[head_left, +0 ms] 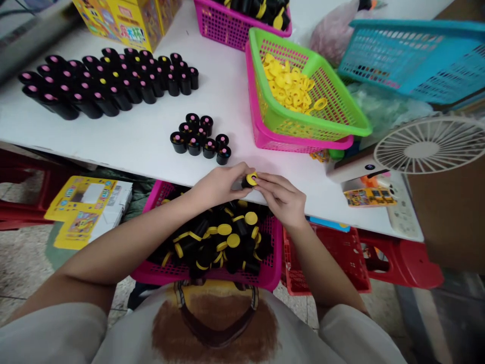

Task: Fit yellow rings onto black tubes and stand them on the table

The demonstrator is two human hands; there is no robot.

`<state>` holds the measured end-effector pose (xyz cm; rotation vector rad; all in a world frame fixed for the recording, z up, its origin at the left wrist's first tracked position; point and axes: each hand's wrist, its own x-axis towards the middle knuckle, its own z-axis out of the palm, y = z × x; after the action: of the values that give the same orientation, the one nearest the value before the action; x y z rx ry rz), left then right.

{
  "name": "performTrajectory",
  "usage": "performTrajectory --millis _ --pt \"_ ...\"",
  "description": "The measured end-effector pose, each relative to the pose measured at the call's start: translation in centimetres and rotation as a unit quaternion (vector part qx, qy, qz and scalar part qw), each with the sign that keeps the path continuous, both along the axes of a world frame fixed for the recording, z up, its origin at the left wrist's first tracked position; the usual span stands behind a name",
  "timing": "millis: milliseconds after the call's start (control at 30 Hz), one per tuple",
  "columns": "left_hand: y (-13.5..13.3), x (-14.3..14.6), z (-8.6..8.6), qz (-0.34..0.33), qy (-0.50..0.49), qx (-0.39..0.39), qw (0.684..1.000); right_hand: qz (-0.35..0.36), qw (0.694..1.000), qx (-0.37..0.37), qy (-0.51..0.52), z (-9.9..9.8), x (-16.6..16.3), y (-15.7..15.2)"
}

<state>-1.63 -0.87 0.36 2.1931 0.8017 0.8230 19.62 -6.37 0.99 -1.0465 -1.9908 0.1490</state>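
Observation:
At the table's front edge, my left hand (223,186) is closed around a small black cup (245,183). A yellow ring-shaped lid (250,178) sits at the cup's top, and the fingers of my right hand (283,198) pinch its right side. Whether the lid is fully seated I cannot tell. Just beyond my left hand stands a small group of upright black cups (194,145) with pink centres. Below my hands, a magenta basket (278,253) holds many black cups with yellow lids (224,229). More yellow ring pieces (290,86) lie in the green basket (322,124).
A large block of black cups (113,91) stands at the left on the white table (151,134). Behind are a yellow carton (125,23) and another magenta basket (227,28). At right are a blue basket (417,60) and a fan (420,149). A red crate (326,263) sits below.

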Motion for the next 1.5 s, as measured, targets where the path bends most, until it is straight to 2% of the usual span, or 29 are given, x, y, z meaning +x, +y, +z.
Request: performTrajectory --millis 167,267,333,433,533,600,700,800,867,933,1033,1167,1300,1400,1500 --pt "-0.1 0.0 -0.4 0.019 0.057 0.051 0.997 0.006 0.989 0.095 -0.112 0.0 -0.6 -0.3" --pt "-0.3 -0.1 -0.3 0.020 0.067 0.080 0.994 -0.032 0.981 0.087 -0.168 -0.1 -1.5 -0.9" --pt "-0.4 -0.1 0.0 0.025 0.085 0.100 0.991 -0.058 0.980 0.054 -0.182 0.0 -2.1 -1.3" --pt "-0.5 -0.2 0.4 0.026 0.130 0.131 0.982 -0.059 0.986 -0.008 -0.155 0.9 -1.9 -1.3" --pt "-0.5 -0.4 0.3 0.023 0.138 0.143 0.980 0.008 0.990 -0.118 -0.077 2.3 -0.2 -0.3" --pt "-0.4 -0.5 0.0 0.026 0.128 0.146 0.981 0.056 0.978 -0.201 -0.019 2.8 1.1 0.9" --pt "-0.3 -0.5 -0.2 0.030 0.126 0.148 0.980 0.073 0.936 -0.324 0.118 2.6 2.2 2.9" --pt "-0.2 -0.4 -0.2 0.036 0.137 0.135 0.981 0.072 0.845 -0.465 0.252 2.0 1.7 4.3" --pt "-0.2 -0.4 -0.2 0.044 0.138 0.112 0.983 0.058 0.781 -0.549 0.292 2.0 1.0 4.8" --pt "-0.3 -0.3 -0.2 0.054 0.130 0.085 0.986 0.044 0.734 -0.602 0.312 2.3 0.4 4.9" --pt "-0.3 -0.4 -0.2 0.055 0.103 0.059 0.991 0.034 0.703 -0.628 0.331 2.8 -0.1 5.0" --pt "-0.1 -0.4 -0.2 0.055 0.094 0.033 0.993 0.034 0.704 -0.626 0.334 2.7 -0.4 5.2" --pt "-0.4 -0.3 0.2 0.053 0.095 -0.003 0.994 0.049 0.730 -0.593 0.336 2.7 -0.5 4.0" --pt "-1.6 -1.1 1.3 -0.003 0.061 -0.039 0.997 0.060 0.764 -0.561 0.313 3.7 0.3 1.0" --pt "-3.1 -3.1 3.5 -0.003 0.035 -0.001 0.999 0.058 0.827 -0.504 0.243 4.8 2.3 -3.1"
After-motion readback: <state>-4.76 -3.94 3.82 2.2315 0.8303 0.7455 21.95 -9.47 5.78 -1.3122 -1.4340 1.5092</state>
